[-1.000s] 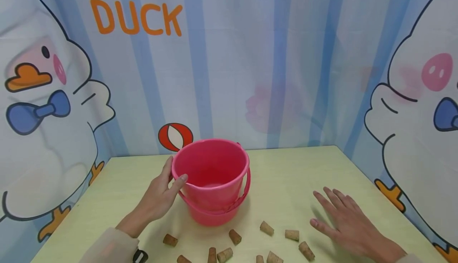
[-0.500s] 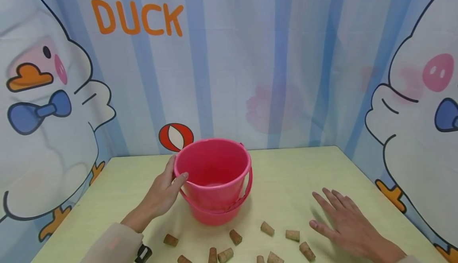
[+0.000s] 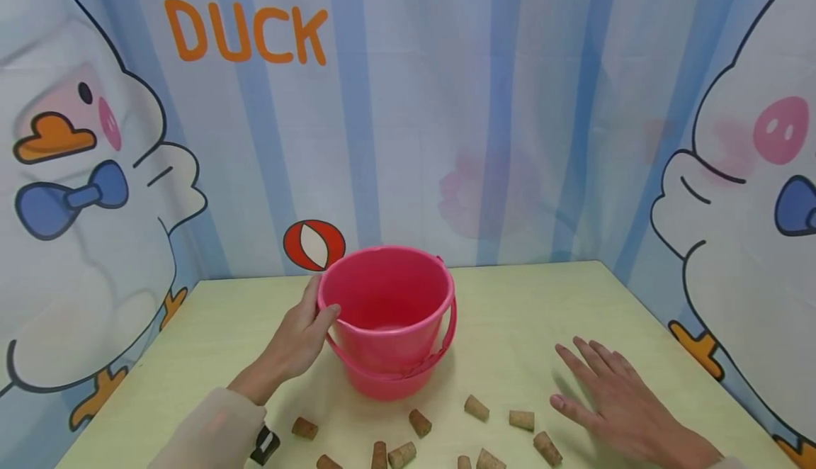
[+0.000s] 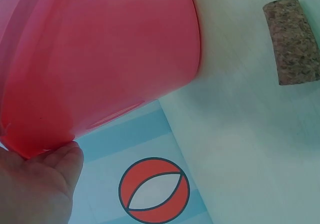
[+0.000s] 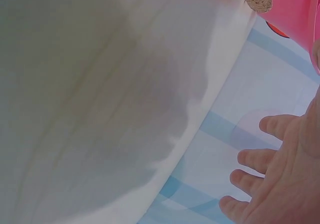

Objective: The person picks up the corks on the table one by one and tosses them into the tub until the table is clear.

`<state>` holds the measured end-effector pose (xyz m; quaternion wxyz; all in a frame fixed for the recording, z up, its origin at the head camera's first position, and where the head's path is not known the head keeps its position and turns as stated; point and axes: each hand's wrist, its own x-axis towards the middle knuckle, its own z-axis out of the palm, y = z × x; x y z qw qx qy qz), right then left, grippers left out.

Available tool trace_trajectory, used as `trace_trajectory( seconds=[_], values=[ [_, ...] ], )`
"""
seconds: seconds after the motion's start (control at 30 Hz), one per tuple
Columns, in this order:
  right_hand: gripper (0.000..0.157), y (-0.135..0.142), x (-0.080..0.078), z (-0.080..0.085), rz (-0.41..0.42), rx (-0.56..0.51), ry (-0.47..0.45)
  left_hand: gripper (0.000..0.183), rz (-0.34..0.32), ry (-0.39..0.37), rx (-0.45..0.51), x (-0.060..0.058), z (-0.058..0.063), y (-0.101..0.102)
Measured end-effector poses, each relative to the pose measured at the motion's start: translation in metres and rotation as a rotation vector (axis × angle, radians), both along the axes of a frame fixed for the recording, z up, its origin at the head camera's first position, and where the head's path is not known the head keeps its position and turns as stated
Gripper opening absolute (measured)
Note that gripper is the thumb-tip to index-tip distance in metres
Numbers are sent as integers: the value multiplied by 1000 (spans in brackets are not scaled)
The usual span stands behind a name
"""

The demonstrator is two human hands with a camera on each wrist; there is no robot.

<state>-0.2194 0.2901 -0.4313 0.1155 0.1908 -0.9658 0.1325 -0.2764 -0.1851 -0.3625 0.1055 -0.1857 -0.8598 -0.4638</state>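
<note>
Your left hand (image 3: 295,341), gripping the pink bucket (image 3: 392,348), nudged it rightward (sliding, I think), so you're still positioning; right hand (image 3: 618,398) spread, empty.

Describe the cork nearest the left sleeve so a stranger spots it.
Find the pink bucket gripped by the left hand. Corks lie on its near side. The wanted cork, lying on its side, is farthest left in the head view.

Cropped and covered
The head view's lower edge cuts the nearest corks (image 3: 379,455); the pink bucket (image 3: 385,353) hides the left hand's (image 3: 296,340) fingertips there, thumb excepted (both printed ducks (image 3: 83,299) are cropped too).
</note>
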Motion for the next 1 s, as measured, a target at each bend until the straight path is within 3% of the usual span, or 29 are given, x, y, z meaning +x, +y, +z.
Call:
trace_trajectory(
  seconds=[0.6,1.0],
  values=[
    [76,-4,0,0,-1,1,-18,65,-18,-14,-3,-9,-1,14],
    [73,-12,2,1,10,1,-20,73,-3,-30,-28,-9,-1,19]
  ],
)
